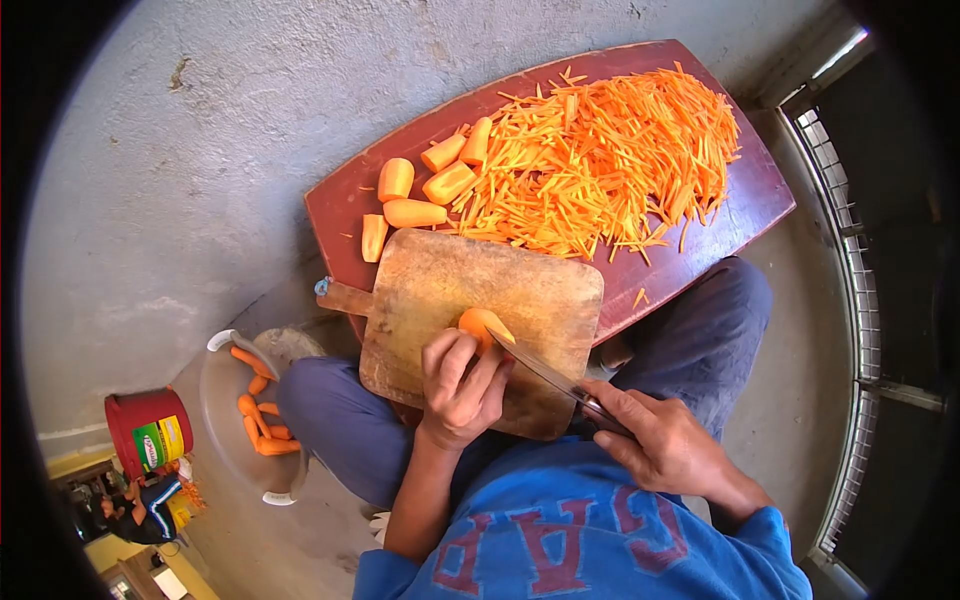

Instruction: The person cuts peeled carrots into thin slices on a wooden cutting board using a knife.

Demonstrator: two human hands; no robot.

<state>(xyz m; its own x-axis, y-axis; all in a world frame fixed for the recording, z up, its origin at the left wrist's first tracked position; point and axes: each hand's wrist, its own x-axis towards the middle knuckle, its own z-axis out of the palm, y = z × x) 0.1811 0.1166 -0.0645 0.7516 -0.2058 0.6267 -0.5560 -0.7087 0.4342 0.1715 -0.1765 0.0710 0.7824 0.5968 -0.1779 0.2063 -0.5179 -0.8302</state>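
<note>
My left hand [462, 388] has its fingers curled around a peeled carrot piece [480, 324] on the wooden cutting board [430, 275]. In my right hand [655, 432] is a knife [545, 372], gripped by its dark handle. The blade's tip end lies against the carrot, close to my left fingertips. The board rests partly over my lap and partly on a dark red table [350, 185]. Behind the board, a large heap of carrot strips [620, 150] covers much of the table. Several peeled carrot chunks [415, 212] lie left of the heap.
A tub [215, 400] with several carrots [265, 425] stands on the floor at the left. Beyond it is a red bucket [148, 430] with a label. Another person [150, 510] is at the lower left. A wall [180, 180] runs behind the table; metal grating [840, 230] borders the right.
</note>
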